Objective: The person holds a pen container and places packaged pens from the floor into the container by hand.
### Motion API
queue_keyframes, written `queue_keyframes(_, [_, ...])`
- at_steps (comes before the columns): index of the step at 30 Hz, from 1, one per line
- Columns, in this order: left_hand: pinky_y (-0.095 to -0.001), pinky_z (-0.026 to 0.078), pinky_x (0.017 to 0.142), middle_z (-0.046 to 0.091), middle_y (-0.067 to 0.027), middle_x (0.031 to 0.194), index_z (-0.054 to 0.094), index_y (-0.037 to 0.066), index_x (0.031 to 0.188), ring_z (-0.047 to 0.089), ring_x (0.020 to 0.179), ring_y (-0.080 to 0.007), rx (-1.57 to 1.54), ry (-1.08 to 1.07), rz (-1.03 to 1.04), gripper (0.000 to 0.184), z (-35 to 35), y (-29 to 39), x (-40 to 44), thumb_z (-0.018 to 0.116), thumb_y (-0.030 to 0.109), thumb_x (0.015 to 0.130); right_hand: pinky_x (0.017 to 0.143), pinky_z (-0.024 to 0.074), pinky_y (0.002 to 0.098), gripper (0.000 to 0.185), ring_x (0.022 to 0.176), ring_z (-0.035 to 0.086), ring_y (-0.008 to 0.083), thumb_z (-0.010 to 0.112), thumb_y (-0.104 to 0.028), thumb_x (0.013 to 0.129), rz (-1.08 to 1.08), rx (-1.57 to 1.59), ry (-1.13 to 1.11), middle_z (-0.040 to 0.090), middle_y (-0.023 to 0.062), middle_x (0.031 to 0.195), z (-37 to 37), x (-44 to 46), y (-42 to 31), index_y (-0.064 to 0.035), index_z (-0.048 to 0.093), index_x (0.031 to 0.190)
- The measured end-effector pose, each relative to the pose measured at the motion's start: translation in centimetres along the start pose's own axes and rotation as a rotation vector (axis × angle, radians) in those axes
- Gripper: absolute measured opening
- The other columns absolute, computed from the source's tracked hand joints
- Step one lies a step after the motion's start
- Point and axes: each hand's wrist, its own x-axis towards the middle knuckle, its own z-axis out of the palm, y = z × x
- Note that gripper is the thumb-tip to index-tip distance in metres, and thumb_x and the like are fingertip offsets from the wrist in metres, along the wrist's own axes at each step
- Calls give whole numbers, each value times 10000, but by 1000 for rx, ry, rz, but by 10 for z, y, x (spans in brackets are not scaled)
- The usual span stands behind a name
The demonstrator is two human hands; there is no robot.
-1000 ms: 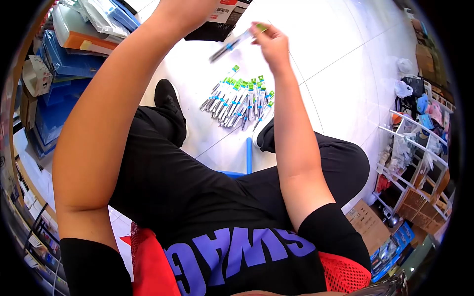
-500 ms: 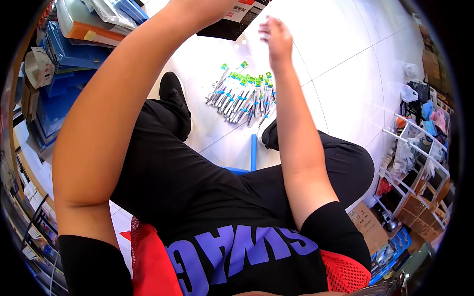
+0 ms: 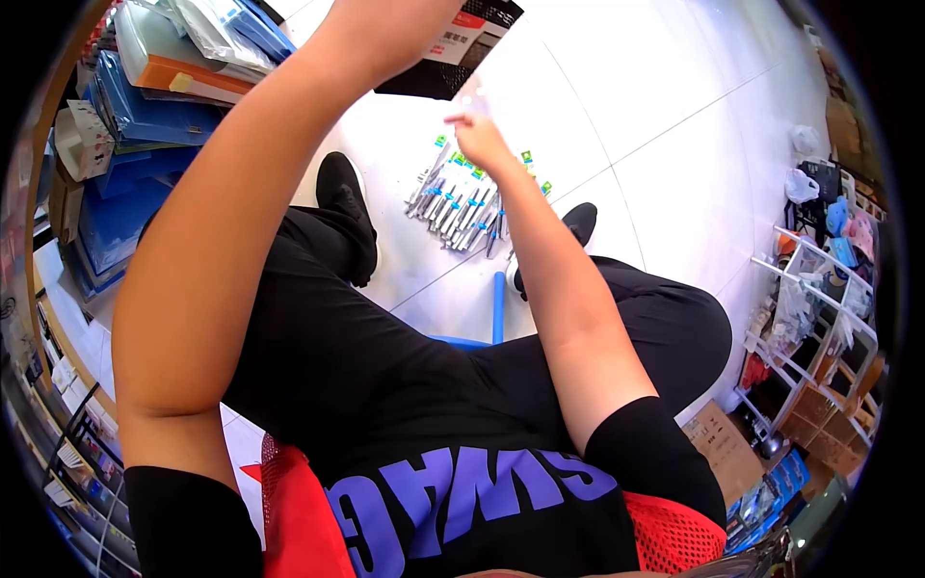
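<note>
My left hand (image 3: 400,34), partly cut off by the top edge, grips a black mesh pen holder (image 3: 434,80) with a red and white label. Its fingertips are hidden. Below, slim pens (image 3: 453,217) with green tags and blue bands lie in a fanned pile on the floor. Over the far part of that pile is my right hand (image 3: 482,143), fingers partly stretched toward the left and nothing visible in them. Whether it touches a pen I cannot tell.
Blue folders (image 3: 145,116) are stacked at the left. My black shoes (image 3: 339,193) flank the pens, and a blue bar (image 3: 498,308) runs between my legs. A white rack (image 3: 809,318) with bagged goods and a cardboard box (image 3: 723,448) stand at the right on the pale tiled floor (image 3: 674,144).
My right hand has moved down and left, from beside the pen holder to above the pens. The left hand keeps the holder, shifted slightly left and down in view.
</note>
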Motion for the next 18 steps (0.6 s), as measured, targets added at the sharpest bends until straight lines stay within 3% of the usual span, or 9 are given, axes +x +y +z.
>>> queue_keyframes(1, [-330,539,892,731,-137,1094,653,-43,1300,673,968,-186,-29,22,-159,411,3,0,7,558,232,1010,874,573,364,453,876,741,257,498,-43,880,-48,-41,-14,779,208,1045,18,8,38,-37,773,1239])
queue_keyframes(2, [-321,539,887,727,-135,1097,642,-40,1318,668,964,-178,23,15,-97,416,0,-3,3,560,228,1011,660,546,322,447,797,672,153,539,-60,926,51,27,-64,760,107,999,30,7,53,-42,739,1325])
queue_keyframes(4, [-316,539,882,722,-128,1105,631,-41,1330,663,965,-172,23,33,-208,416,2,18,-3,560,220,1014,648,575,349,506,863,693,172,548,-79,925,392,212,-109,742,123,1129,36,-11,34,-42,678,1412])
queue_keyframes(7, [-313,537,884,717,-125,1114,625,-40,1334,660,971,-167,-114,-64,-156,410,-6,7,-5,559,210,1017,640,598,373,579,913,711,201,542,-86,930,423,225,-190,703,139,1245,46,-1,48,-69,599,1505])
queue_keyframes(11, [-311,533,900,714,-120,1121,634,-39,1316,656,987,-165,-97,-26,-214,391,-4,-12,9,558,194,1011,620,598,379,631,941,720,213,523,-96,943,497,257,-168,685,141,1290,61,11,56,-98,524,1574])
queue_keyframes(18, [-308,530,914,713,-112,1134,641,-37,1304,653,1002,-163,-80,-25,-213,380,-4,-21,16,559,181,1003,586,590,356,596,898,740,196,508,-94,960,460,222,-143,711,106,1251,77,27,66,-65,543,1554])
